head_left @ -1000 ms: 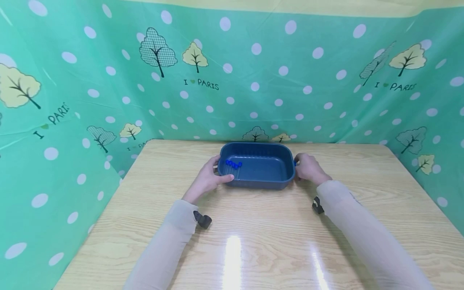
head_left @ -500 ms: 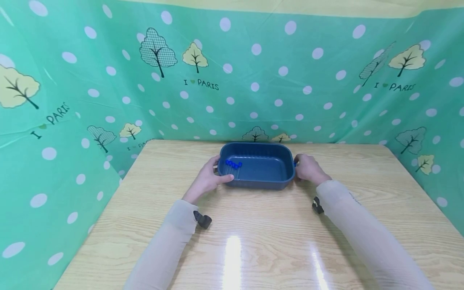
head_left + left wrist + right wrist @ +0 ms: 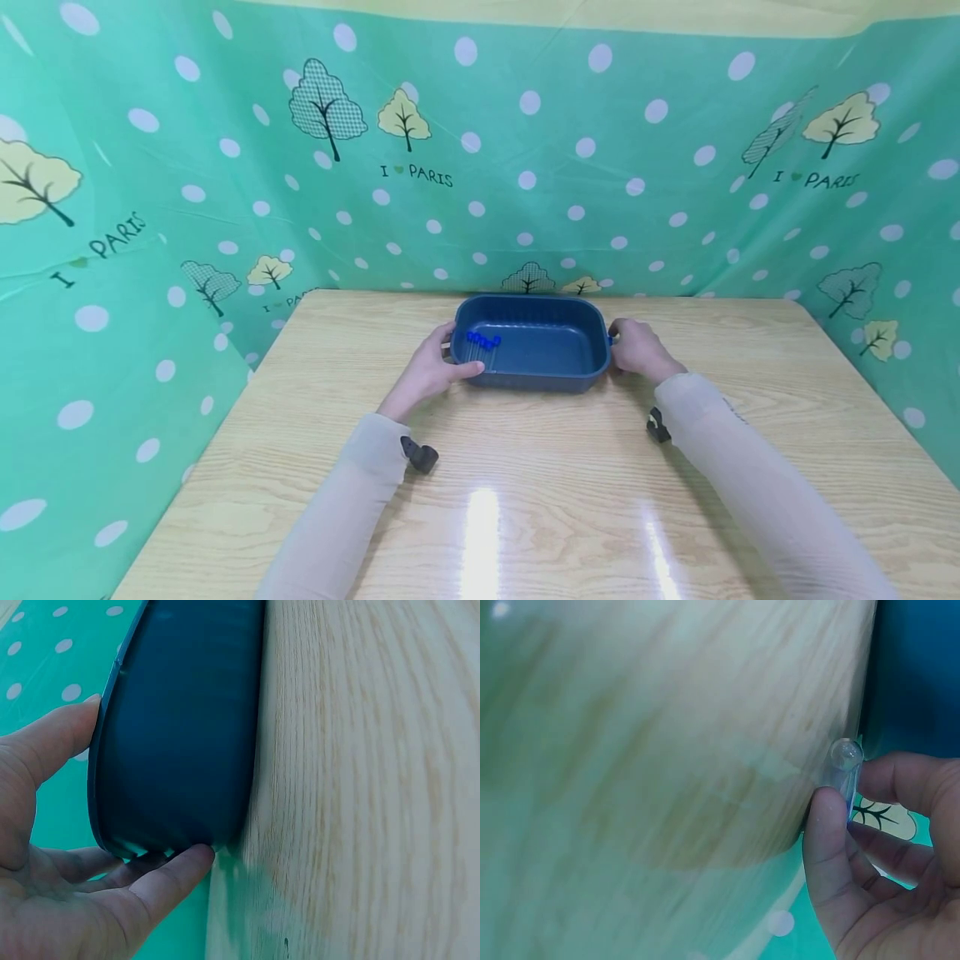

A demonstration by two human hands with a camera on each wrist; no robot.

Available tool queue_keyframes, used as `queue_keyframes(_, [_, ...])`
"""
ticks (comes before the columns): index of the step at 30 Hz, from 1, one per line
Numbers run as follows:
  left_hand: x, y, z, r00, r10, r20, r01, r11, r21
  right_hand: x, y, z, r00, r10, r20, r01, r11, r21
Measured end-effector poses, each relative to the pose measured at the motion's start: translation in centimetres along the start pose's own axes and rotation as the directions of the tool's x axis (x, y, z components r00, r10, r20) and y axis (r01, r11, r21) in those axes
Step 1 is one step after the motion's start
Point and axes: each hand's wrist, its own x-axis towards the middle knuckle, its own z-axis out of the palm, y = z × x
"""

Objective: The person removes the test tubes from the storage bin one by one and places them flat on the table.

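Note:
A dark blue rectangular plastic basin [image 3: 551, 352] stands at the back of the table. Inside its left end lie several clear tubes [image 3: 480, 354] side by side, their blue caps [image 3: 487, 343] pointing away from me. My left hand [image 3: 426, 372] holds the basin's left end, thumb at the rim near the front corner and fingers against the outer wall. Just outside the right end, my right hand [image 3: 639, 348] pinches a clear round-ended tube [image 3: 846, 761] between thumb and fingers. A bit of blue shows at those fingers in the head view.
The wooden table [image 3: 540, 450] reaches toward me, with bright light reflections near the front. A green dotted curtain [image 3: 570, 192] hangs close behind the basin and along both sides. Black wrist mounts [image 3: 420, 455] sit on the sleeves.

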Motion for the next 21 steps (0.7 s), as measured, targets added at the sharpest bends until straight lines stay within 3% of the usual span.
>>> queue_keyframes(21, [0.05,-0.03,0.00,1.000,0.002,0.000,-0.002,1.000,0.002,-0.30,0.17,-0.42,1.000,0.004,0.017,-0.005,0.999,0.048])
